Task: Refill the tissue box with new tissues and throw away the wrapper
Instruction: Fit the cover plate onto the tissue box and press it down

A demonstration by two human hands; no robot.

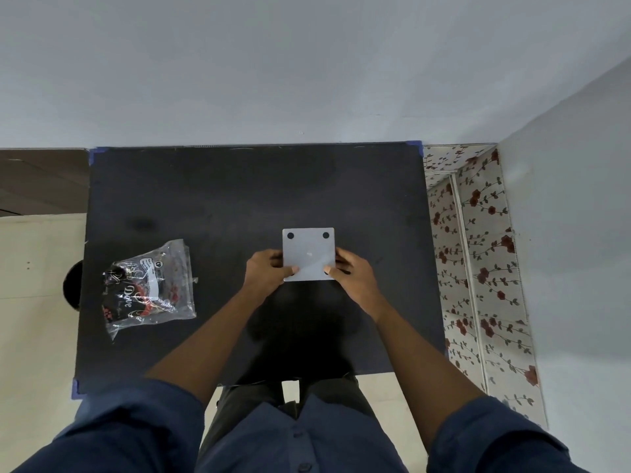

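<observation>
A square grey tissue box (309,249) sits bottom-up on the black table (222,199), with round black feet at its corners. My left hand (264,276) grips its left side, thumb pressed on the near left corner. My right hand (353,278) grips its right side, thumb on the near right corner. A crumpled clear plastic wrapper (150,288) with dark print and red marks lies flat on the left of the table, well apart from both hands. No tissues show.
The table stands against a pale wall. A floral-patterned panel (478,250) runs along its right side. A dark round object (72,285) sits on the floor beyond the table's left edge. Blue tape marks the table corners.
</observation>
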